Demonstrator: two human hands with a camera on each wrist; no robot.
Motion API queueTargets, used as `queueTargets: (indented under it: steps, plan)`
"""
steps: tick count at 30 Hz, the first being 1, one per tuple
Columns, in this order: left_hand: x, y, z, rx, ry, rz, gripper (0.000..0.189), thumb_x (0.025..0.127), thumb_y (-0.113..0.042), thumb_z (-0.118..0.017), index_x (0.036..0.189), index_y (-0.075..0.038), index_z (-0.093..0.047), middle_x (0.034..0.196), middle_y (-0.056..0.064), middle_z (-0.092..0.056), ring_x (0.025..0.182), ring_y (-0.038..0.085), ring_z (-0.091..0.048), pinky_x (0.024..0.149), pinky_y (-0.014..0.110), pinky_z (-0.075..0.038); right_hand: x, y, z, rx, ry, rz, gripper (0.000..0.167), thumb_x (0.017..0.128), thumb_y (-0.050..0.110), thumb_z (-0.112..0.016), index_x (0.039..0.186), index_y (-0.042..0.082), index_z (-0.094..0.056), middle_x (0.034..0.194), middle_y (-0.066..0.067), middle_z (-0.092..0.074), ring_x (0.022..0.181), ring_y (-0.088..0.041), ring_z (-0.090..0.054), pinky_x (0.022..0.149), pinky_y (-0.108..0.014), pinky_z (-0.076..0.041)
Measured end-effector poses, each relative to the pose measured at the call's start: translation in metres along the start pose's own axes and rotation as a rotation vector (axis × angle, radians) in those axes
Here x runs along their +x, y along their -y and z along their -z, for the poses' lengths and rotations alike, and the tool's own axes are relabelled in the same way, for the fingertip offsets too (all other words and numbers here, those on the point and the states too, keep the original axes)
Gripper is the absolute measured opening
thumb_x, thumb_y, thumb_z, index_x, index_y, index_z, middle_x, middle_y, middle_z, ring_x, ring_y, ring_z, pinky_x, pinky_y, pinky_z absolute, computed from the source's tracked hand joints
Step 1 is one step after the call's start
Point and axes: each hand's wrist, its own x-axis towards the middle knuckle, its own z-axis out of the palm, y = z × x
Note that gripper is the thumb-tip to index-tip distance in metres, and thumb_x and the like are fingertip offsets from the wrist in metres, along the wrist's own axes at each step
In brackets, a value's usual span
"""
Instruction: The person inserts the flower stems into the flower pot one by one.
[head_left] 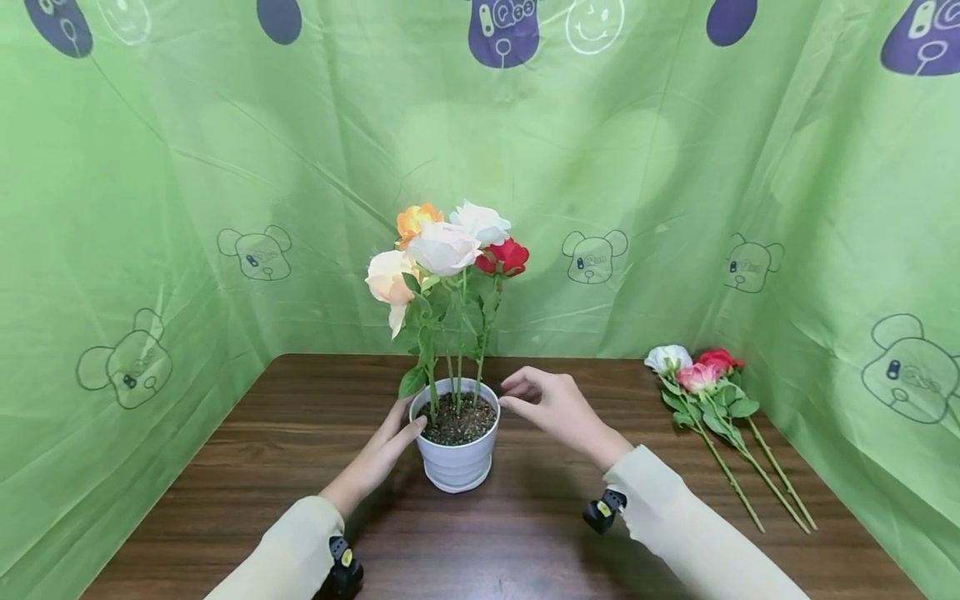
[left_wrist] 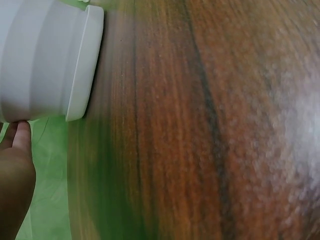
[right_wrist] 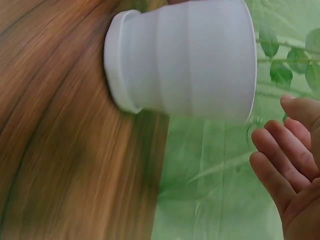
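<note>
A white flower pot (head_left: 456,462) filled with dark soil (head_left: 459,421) stands on a saucer. Upright in the soil are several artificial roses: an orange one (head_left: 417,222), a peach one (head_left: 390,279), a pale pink one (head_left: 444,248), a white one (head_left: 480,223) and a red one (head_left: 504,257). My left hand (head_left: 382,450) holds the pot's left side, thumb at the rim; its fingers (left_wrist: 21,136) meet the pot wall in the left wrist view. Beside the right rim, my right hand (head_left: 558,410) holds nothing, its fingers loosely bent, as the right wrist view also shows.
Three cut roses lie at the right of the wooden table (head_left: 300,442): a white rose (head_left: 667,358), a pink rose (head_left: 699,377) and a red rose (head_left: 722,360), stems pointing toward the front. Green cloth (head_left: 337,167) with printed bears encloses the back and sides.
</note>
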Motion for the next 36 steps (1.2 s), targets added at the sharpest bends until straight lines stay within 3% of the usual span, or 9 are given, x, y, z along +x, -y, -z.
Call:
queueTargets:
  steps: [6, 13, 15, 23, 36]
  plan:
    - [0.000, 0.000, -0.001, 0.000, -0.004, 0.004, 0.057, 0.107, -0.024, -0.046, 0.158, -0.007, -0.024, 0.162, 0.013, -0.026, 0.148, 0.027, -0.020, 0.118, 0.041, -0.018, -0.021, -0.022, 0.018, -0.032, -0.005, -0.065, 0.018, 0.089, 0.025, -0.079, 0.103, 0.017, -0.072, 0.090, 0.010, -0.074, 0.081, -0.008, -0.069, 0.074, -0.036, -0.057]
    - [-0.001, 0.003, -0.002, -0.002, 0.006, -0.020, 0.058, 0.108, -0.022, -0.044, 0.158, -0.003, -0.022, 0.162, 0.015, -0.025, 0.148, 0.028, -0.019, 0.114, 0.022, -0.019, -0.047, -0.050, 0.035, -0.079, -0.001, -0.180, 0.017, 0.089, 0.025, -0.079, 0.102, 0.017, -0.072, 0.088, 0.010, -0.073, 0.083, -0.009, -0.069, 0.074, -0.030, -0.056]
    - [-0.001, 0.003, -0.002, -0.006, 0.005, -0.020, 0.058, 0.108, -0.022, -0.044, 0.158, -0.003, -0.022, 0.162, 0.015, -0.025, 0.149, 0.028, -0.019, 0.114, 0.022, -0.019, -0.054, -0.058, 0.039, -0.103, -0.008, -0.187, 0.017, 0.089, 0.025, -0.079, 0.102, 0.016, -0.072, 0.088, 0.009, -0.073, 0.081, -0.009, -0.068, 0.073, -0.031, -0.055]
    - [-0.001, 0.002, -0.001, -0.013, -0.006, -0.002, 0.059, 0.107, -0.023, -0.046, 0.157, -0.004, -0.023, 0.162, 0.015, -0.026, 0.149, 0.028, -0.019, 0.118, 0.048, -0.015, -0.079, -0.094, 0.060, -0.235, -0.035, -0.241, 0.015, 0.088, 0.025, -0.080, 0.099, 0.017, -0.073, 0.086, 0.010, -0.073, 0.079, -0.008, -0.067, 0.071, -0.032, -0.054]
    - [-0.001, 0.003, -0.001, -0.004, -0.012, 0.002, 0.058, 0.107, -0.024, -0.046, 0.157, -0.005, -0.024, 0.162, 0.015, -0.027, 0.148, 0.028, -0.019, 0.118, 0.050, -0.015, -0.129, -0.144, 0.110, -0.340, -0.072, -0.354, 0.024, 0.090, 0.026, -0.077, 0.104, 0.007, -0.072, 0.091, -0.002, -0.075, 0.085, -0.022, -0.070, 0.079, -0.045, -0.053]
